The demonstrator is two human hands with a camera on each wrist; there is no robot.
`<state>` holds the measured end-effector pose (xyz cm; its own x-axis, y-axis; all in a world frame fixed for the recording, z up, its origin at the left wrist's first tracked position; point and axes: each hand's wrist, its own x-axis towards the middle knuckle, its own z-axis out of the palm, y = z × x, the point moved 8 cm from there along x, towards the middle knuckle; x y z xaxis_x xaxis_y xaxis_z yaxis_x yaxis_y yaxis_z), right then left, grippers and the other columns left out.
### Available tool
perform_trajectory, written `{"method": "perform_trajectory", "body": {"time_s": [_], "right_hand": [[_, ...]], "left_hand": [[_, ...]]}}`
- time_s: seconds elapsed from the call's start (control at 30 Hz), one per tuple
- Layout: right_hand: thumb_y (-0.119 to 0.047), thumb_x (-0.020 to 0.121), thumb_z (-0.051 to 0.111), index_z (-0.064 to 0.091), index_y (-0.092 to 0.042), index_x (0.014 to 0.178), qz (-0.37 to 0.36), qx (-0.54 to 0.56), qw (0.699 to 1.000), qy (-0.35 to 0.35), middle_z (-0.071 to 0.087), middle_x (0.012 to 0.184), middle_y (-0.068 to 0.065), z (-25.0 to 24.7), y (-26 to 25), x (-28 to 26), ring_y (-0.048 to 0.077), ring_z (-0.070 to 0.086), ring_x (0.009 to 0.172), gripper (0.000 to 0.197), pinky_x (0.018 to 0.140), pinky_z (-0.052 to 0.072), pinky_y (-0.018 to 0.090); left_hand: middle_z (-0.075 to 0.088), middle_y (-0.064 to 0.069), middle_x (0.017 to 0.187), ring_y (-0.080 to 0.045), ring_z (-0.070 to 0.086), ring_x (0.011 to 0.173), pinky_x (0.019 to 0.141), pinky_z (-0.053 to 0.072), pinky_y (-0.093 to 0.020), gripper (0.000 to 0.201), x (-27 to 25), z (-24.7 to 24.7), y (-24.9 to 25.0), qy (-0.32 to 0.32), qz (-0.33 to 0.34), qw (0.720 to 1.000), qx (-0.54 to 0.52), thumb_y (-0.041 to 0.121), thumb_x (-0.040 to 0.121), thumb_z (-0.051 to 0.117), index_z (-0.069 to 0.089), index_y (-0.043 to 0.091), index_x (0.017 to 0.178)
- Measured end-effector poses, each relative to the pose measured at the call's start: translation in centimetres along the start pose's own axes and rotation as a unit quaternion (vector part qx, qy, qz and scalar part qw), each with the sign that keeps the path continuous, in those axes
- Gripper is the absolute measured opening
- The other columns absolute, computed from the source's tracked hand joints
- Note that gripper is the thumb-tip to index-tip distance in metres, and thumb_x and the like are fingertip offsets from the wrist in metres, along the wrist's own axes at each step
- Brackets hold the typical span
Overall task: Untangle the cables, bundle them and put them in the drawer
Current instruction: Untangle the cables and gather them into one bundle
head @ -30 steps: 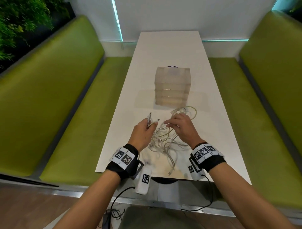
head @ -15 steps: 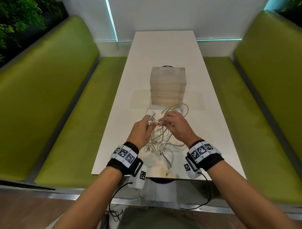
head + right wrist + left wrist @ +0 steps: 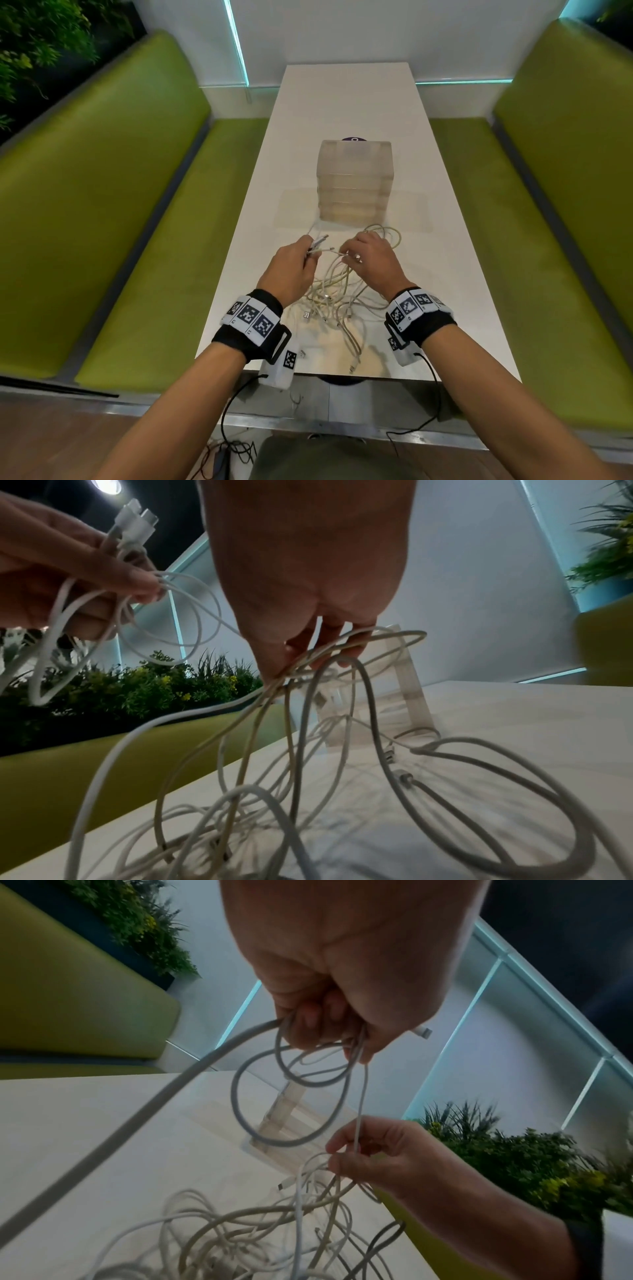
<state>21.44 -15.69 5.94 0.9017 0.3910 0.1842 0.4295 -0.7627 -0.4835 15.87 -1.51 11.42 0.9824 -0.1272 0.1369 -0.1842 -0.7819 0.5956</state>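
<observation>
- Head view: both hands were raised over a white table (image 3: 346,102), with the tangled cables (image 3: 337,294) lying between them and trailing toward the near edge.
- Left hand (image 3: 291,267) gripped several cable ends, plugs (image 3: 318,242) sticking out past the fingers.
- Right hand (image 3: 371,262) pinched a few strands, lifting them off the pile.
- Drawers (image 3: 355,183), a clear closed stack, stood just beyond the cables.
</observation>
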Motion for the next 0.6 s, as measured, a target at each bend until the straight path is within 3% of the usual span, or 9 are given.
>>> {"method": "perform_trajectory", "body": {"time_s": [0.1, 0.17, 0.27, 0.3, 0.37, 0.5, 0.6], "right_hand": [[-0.022, 0.087, 0.063, 0.064, -0.017, 0.099, -0.003, -0.007, 1.000, -0.007, 0.055, 0.094, 0.000, 0.4, -0.6, 0.5, 0.022, 0.050, 0.099, 0.013, 0.080, 0.037, 0.037], [-0.020, 0.085, 0.065, 0.062, -0.016, 0.096, 0.003, 0.044, 0.999, -0.011, 0.052, 0.093, -0.002, 0.4, -0.5, 0.5, 0.020, 0.051, 0.095, 0.012, 0.076, 0.041, 0.032], [-0.014, 0.083, 0.068, 0.060, -0.014, 0.095, 0.016, 0.125, 0.991, -0.050, 0.050, 0.097, -0.003, 0.8, -0.4, 0.4, 0.016, 0.051, 0.096, 0.014, 0.070, 0.040, 0.010], [-0.013, 0.082, 0.069, 0.060, -0.013, 0.095, 0.015, 0.131, 0.989, -0.065, 0.049, 0.098, -0.003, 1.0, -0.4, 0.4, 0.015, 0.051, 0.098, 0.016, 0.069, 0.039, 0.007], [-0.014, 0.082, 0.070, 0.059, -0.013, 0.097, 0.015, 0.120, 0.989, -0.085, 0.048, 0.098, -0.005, 1.1, -0.4, 0.5, 0.014, 0.051, 0.101, 0.019, 0.070, 0.038, 0.010], [-0.030, 0.082, 0.068, 0.059, -0.017, 0.098, 0.024, 0.036, 0.996, -0.082, 0.055, 0.097, -0.001, 1.0, 0.2, 0.7, 0.018, 0.048, 0.097, 0.022, 0.074, 0.035, 0.030], [-0.038, 0.078, 0.071, 0.059, -0.020, 0.091, 0.069, 0.057, 0.993, -0.076, 0.057, 0.089, -0.001, 0.9, 1.1, 0.9, 0.015, 0.047, 0.088, 0.025, 0.069, 0.035, 0.031]], "left_hand": [[0.044, 0.005, 0.061, -0.021, 0.042, 0.056, 0.051, 0.025, -0.026, 0.017, -0.1, -1.0, -1.1, 0.028, -0.025, 0.999, -0.022, 0.019, 0.098, 0.046, 0.048, 0.004, 0.090], [0.043, 0.007, 0.058, -0.017, 0.042, 0.053, 0.046, 0.026, -0.021, 0.017, 0.0, -1.7, -1.8, 0.047, -0.044, 0.997, -0.033, 0.018, 0.098, 0.047, 0.044, 0.009, 0.084], [0.042, 0.007, 0.056, -0.014, 0.040, 0.051, 0.044, 0.027, -0.015, 0.020, 0.0, -2.3, -3.1, 0.066, -0.069, 0.995, -0.035, 0.018, 0.098, 0.048, 0.040, 0.012, 0.080], [0.042, 0.006, 0.055, -0.014, 0.040, 0.051, 0.044, 0.027, -0.015, 0.021, -0.1, -2.3, -3.3, 0.068, -0.073, 0.994, -0.035, 0.018, 0.098, 0.048, 0.040, 0.012, 0.080], [0.042, 0.005, 0.054, -0.013, 0.039, 0.050, 0.044, 0.027, -0.015, 0.022, -0.2, -2.3, -3.4, 0.072, -0.079, 0.993, -0.043, 0.019, 0.098, 0.048, 0.040, 0.011, 0.079], [0.042, 0.004, 0.053, -0.014, 0.040, 0.048, 0.044, 0.030, -0.016, 0.021, -0.2, -2.0, -1.6, 0.071, -0.044, 0.995, -0.059, 0.019, 0.098, 0.049, 0.043, 0.009, 0.080], [0.050, 0.000, 0.058, -0.026, 0.052, 0.054, 0.047, 0.033, -0.021, 0.020, -0.1, -1.3, 0.2, 0.043, 0.002, 0.997, -0.056, 0.022, 0.098, 0.048, 0.048, 0.007, 0.085]]}}
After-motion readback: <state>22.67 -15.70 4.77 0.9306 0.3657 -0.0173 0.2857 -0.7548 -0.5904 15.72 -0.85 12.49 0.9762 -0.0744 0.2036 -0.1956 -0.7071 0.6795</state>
